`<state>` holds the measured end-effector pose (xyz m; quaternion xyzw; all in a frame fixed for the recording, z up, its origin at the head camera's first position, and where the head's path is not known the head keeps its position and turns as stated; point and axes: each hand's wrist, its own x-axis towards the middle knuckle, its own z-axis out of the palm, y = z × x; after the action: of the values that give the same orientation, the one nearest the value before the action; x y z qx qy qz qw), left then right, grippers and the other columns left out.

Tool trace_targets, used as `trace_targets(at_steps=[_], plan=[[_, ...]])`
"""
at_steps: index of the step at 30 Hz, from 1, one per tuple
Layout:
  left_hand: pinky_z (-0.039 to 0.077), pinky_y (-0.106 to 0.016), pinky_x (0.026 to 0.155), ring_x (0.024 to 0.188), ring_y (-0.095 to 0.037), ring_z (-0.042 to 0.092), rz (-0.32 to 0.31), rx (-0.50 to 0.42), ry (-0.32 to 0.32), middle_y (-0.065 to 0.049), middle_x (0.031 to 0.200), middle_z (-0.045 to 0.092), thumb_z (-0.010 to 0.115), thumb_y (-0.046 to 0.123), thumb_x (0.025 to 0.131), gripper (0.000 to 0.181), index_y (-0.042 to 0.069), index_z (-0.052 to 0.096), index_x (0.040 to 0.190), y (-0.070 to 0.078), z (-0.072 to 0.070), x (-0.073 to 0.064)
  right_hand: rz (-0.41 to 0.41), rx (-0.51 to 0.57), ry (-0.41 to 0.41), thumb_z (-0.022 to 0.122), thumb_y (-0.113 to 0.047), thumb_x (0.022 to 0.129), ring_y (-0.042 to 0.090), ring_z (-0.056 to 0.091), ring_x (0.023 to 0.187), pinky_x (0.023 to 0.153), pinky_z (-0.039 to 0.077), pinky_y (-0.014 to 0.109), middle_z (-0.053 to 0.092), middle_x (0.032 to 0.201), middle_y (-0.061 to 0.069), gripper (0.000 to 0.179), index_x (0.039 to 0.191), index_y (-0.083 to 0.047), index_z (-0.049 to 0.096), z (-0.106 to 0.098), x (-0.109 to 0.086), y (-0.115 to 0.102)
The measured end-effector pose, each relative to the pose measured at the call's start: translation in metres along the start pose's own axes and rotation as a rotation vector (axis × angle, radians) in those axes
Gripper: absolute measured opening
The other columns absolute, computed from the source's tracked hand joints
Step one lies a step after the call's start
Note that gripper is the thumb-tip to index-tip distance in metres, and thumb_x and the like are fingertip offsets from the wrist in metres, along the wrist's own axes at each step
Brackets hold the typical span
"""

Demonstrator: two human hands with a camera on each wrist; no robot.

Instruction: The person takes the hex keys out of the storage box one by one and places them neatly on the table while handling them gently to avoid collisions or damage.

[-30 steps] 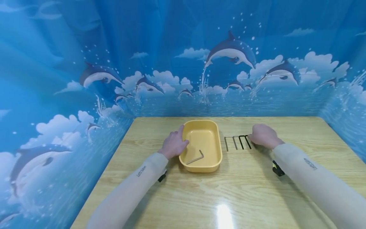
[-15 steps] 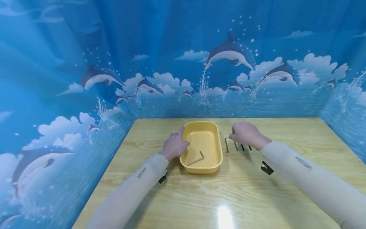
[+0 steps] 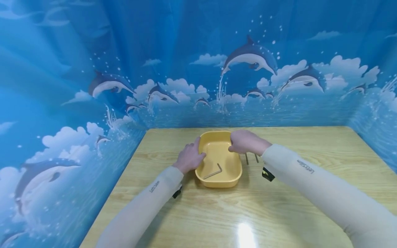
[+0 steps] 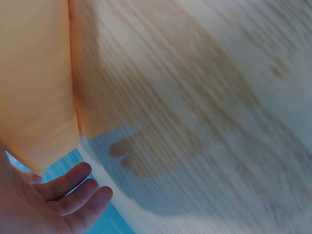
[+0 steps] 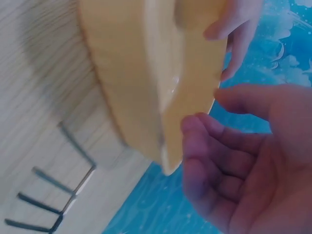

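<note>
A yellow plastic tray [image 3: 218,183] stands on the table, with one L-shaped hex key [image 3: 212,174] lying inside it. My left hand [image 3: 189,156] holds the tray's left wall, thumb over the rim inside and fingers outside. Over the tray's far right corner is my right hand [image 3: 246,142]. In the right wrist view its thumb and loosely bent fingers [image 5: 195,129] are apart, and I see nothing between them. Several more hex keys [image 5: 56,180] lie in a row right of the tray; in the head view the right hand and sleeve hide most of them.
The light wood table [image 3: 198,213] carries everything. A blue dolphin-print sheet [image 3: 186,69] rises behind and beside it, close to the far edge. Both forearms reach in from the near side, the right one crossing over the hex key row.
My right hand has moved left, from the right end of the hex key row, over the row, to the tray's right rim. The left hand and tray have stayed in place.
</note>
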<state>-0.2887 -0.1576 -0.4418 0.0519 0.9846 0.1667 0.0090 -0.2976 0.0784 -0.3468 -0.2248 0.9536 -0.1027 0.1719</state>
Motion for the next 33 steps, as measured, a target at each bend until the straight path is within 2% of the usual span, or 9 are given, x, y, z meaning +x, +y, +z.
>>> trace_targets(at_steps=[3, 7, 12, 18, 22, 27, 30, 33], plan=[[0.051, -0.053, 0.099, 0.126, -0.037, 0.055, 0.005, 0.007, 0.002, -0.022, 0.138, 0.057, 0.055, 0.04, 0.098, 0.076, 0.015, 0.019, 0.161, 0.0, 0.0, 0.0, -0.005, 0.006, -0.072, 0.063, -0.024, 0.095, 0.011, 0.042, 0.043, 0.049, 0.042, 0.026, 0.047, 0.05, -0.003, 0.035, 0.062, -0.016, 0.055, 0.0, 0.007, -0.011], [0.051, -0.053, 0.099, 0.126, -0.037, 0.055, 0.008, 0.018, 0.011, -0.022, 0.138, 0.057, 0.055, 0.04, 0.099, 0.076, 0.016, 0.019, 0.161, 0.0, -0.004, 0.002, 0.031, 0.047, -0.169, 0.063, -0.021, 0.095, 0.013, 0.048, 0.047, 0.047, 0.042, 0.025, 0.054, 0.055, 0.001, 0.02, 0.078, -0.012, 0.061, 0.001, 0.018, -0.022], [0.051, -0.053, 0.1, 0.126, -0.037, 0.056, 0.01, 0.016, 0.018, -0.023, 0.138, 0.057, 0.055, 0.04, 0.099, 0.076, 0.016, 0.02, 0.161, 0.001, -0.005, 0.002, 0.072, 0.037, -0.231, 0.064, -0.015, 0.094, 0.014, 0.051, 0.051, 0.044, 0.041, 0.024, 0.061, 0.069, 0.007, 0.008, 0.092, -0.007, 0.061, 0.013, 0.031, -0.031], [0.048, -0.054, 0.103, 0.129, -0.039, 0.054, 0.012, 0.004, 0.016, -0.024, 0.14, 0.056, 0.056, 0.04, 0.098, 0.076, 0.016, 0.021, 0.161, 0.0, 0.0, -0.003, 0.079, -0.004, -0.285, 0.065, -0.016, 0.095, 0.015, 0.052, 0.051, 0.044, 0.041, 0.025, 0.066, 0.072, 0.01, 0.015, 0.094, -0.002, 0.069, 0.027, 0.044, -0.036], [0.05, -0.055, 0.101, 0.127, -0.04, 0.055, 0.032, 0.0, 0.023, -0.025, 0.138, 0.057, 0.056, 0.039, 0.098, 0.076, 0.015, 0.021, 0.161, 0.001, 0.001, -0.003, 0.087, 0.021, -0.309, 0.065, -0.015, 0.095, 0.015, 0.055, 0.053, 0.045, 0.044, 0.024, 0.069, 0.076, 0.013, 0.018, 0.096, 0.001, 0.071, 0.029, 0.048, -0.039], [0.05, -0.056, 0.1, 0.127, -0.041, 0.055, 0.034, -0.006, 0.018, -0.025, 0.139, 0.056, 0.056, 0.039, 0.098, 0.076, 0.015, 0.021, 0.161, 0.002, 0.0, -0.003, 0.128, 0.077, -0.324, 0.067, -0.013, 0.093, 0.017, 0.057, 0.057, 0.047, 0.048, 0.025, 0.068, 0.079, 0.013, 0.011, 0.094, -0.002, 0.068, 0.029, 0.054, -0.042], [0.048, -0.055, 0.103, 0.13, -0.04, 0.053, 0.028, -0.005, 0.012, -0.024, 0.141, 0.055, 0.055, 0.039, 0.099, 0.077, 0.016, 0.019, 0.162, 0.001, 0.0, -0.003, 0.134, 0.074, -0.333, 0.07, -0.012, 0.091, 0.018, 0.062, 0.062, 0.051, 0.051, 0.025, 0.071, 0.085, 0.014, 0.008, 0.092, -0.005, 0.067, 0.031, 0.059, -0.045], [0.047, -0.055, 0.104, 0.131, -0.04, 0.052, 0.028, -0.001, 0.017, -0.024, 0.142, 0.055, 0.055, 0.039, 0.098, 0.076, 0.017, 0.019, 0.162, -0.001, 0.001, -0.005, 0.124, 0.047, -0.347, 0.074, -0.011, 0.087, 0.018, 0.064, 0.062, 0.053, 0.053, 0.025, 0.073, 0.084, 0.013, 0.007, 0.089, -0.006, 0.069, 0.036, 0.064, -0.047]])
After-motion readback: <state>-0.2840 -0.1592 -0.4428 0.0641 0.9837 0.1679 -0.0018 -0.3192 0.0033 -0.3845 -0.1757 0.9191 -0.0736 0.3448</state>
